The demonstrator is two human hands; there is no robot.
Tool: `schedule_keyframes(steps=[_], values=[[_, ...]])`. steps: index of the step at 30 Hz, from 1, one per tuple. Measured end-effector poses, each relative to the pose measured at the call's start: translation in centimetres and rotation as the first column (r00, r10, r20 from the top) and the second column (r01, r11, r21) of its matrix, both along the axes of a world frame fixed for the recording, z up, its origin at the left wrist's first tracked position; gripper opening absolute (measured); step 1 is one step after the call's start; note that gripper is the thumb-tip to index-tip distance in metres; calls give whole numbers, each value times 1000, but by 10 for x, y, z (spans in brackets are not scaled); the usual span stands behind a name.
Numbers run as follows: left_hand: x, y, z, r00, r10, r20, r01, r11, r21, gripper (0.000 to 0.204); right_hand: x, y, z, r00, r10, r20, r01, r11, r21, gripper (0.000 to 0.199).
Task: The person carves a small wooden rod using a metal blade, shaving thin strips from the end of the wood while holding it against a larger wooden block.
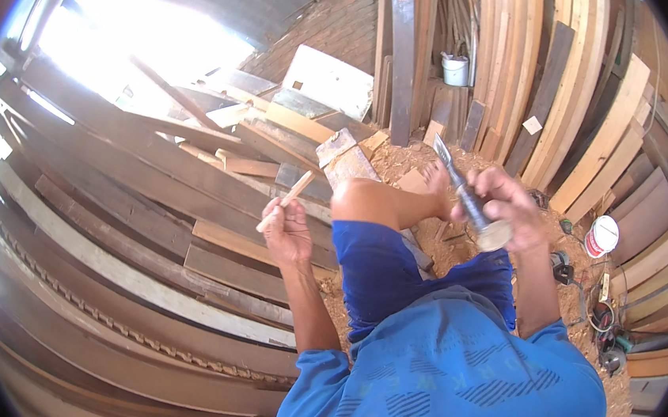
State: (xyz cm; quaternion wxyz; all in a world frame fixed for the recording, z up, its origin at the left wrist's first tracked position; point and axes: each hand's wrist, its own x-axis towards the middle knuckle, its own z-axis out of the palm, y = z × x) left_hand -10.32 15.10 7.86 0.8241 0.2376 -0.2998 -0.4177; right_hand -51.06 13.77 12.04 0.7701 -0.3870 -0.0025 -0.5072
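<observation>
My left hand point(289, 233) is raised left of my knee, its fingers closed on a short, thin wooden stick point(299, 186) that slants up to the right. My right hand point(515, 207) is wrapped round the handle of a chisel point(470, 203). The chisel's metal blade points up and away, and the round butt of its handle faces me. Between the two hands are my bent leg and bare foot. The chisel and the stick are well apart. Just beyond my knee lies a worn wooden block point(343, 157).
Long planks point(153, 232) are stacked along the left. Tall boards point(527, 56) lean at the back right. Wood shavings point(405, 155) cover the floor. A white bucket point(601, 237) and a corded power tool point(562, 268) sit at right; another white bucket point(455, 70) stands farther back.
</observation>
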Motion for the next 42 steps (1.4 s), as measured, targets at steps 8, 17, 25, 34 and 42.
schedule_keyframes(steps=[8,17,25,34,42], values=[[-87,-19,-8,948,-317,-36,317,948,-20,22,39,11,-24,438,-591,-677,273,806,-526,73],[-94,-26,-52,888,-458,-38,460,885,71,26,74,-34,-67,928,-151,-339,273,896,349,47],[-42,-7,-97,721,-468,510,408,883,234,41,133,-67,-79,716,-179,-675,307,949,73,18],[-10,-4,-87,458,-888,-36,656,311,687,52,170,-71,-92,432,-105,-896,65,994,-85,19],[-35,-17,-99,868,-491,-77,431,667,608,34,195,-49,-107,732,-174,-658,264,964,39,32]])
